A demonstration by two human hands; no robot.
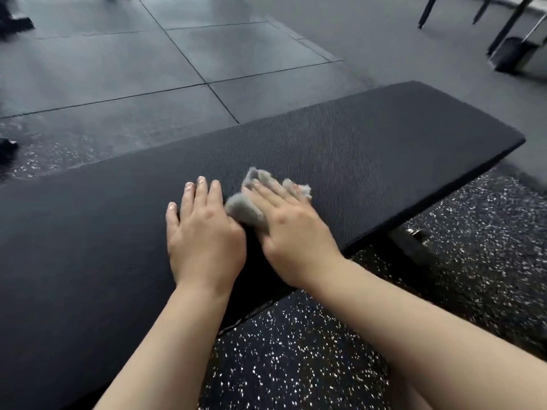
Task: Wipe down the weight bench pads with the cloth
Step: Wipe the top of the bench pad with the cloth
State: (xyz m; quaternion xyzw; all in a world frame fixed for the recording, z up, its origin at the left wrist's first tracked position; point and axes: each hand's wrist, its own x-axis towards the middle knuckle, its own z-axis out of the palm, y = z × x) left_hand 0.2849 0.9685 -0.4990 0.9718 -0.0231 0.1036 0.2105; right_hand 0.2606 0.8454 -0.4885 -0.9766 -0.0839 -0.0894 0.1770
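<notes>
Right hand (pixel 291 232) flat, pressed grey cloth (pixel 245 210) on bench pad (pixel 370 149) | left hand (pixel 202 232) spread beside cloth | risk: bunched cloth probably skipped patches.

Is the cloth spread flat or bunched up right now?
Bunched up. The grey cloth shows as crumpled lumps around the right hand, which presses it onto the bench pad.

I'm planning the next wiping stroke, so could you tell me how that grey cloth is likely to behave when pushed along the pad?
The cloth looks soft and bunched under the right hand, so it probably crumples rather than slides flat. The pad is ribbed, likely adding drag.
</notes>
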